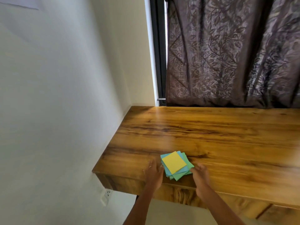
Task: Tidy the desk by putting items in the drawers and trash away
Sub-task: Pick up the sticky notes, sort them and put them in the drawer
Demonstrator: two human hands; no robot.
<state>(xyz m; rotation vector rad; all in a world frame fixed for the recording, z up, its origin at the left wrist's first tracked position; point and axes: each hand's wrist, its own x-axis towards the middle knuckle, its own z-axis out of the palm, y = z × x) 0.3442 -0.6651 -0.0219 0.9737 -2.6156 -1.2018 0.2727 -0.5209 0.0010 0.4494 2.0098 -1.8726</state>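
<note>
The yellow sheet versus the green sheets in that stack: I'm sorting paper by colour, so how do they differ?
The yellow sheet lies on top, fully in view; the green sheets sit lower, showing only at the stack's right and near edges. The right hand touches the green sheets, not the yellow one. Both lie flat on the desk, skewed in the same stack with blue sheets.

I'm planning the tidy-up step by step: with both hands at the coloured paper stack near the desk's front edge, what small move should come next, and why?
Probably close both hands on the loose stack of yellow, blue and green paper squares and square it up. The left hand and the right hand flank it with fingers at its edges, and the sheets lie fanned unevenly on the wooden desk, so gathering should come before lifting toward a drawer.
</note>
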